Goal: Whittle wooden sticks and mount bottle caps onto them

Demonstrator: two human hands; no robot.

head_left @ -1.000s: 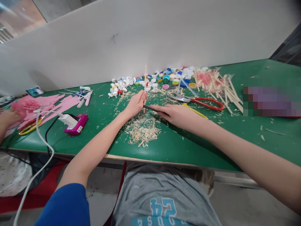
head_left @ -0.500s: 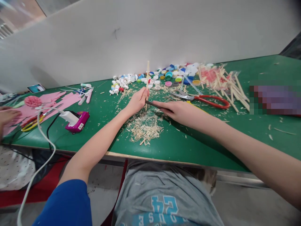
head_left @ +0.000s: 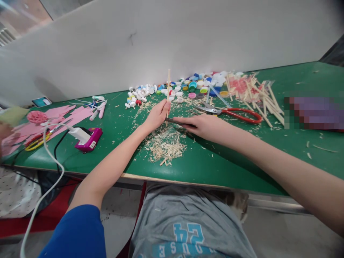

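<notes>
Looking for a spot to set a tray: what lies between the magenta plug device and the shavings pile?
Head view: bare green tabletop between magenta plug device and shavings pile, crossed by the left forearm.

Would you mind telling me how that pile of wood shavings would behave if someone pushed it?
The shavings look thin and loose, so they would probably scatter rather than slide together. Being slivers, they are likely very light and could drift off the green table.

Dark tool [head_left: 177, 122], handle end hidden
</notes>
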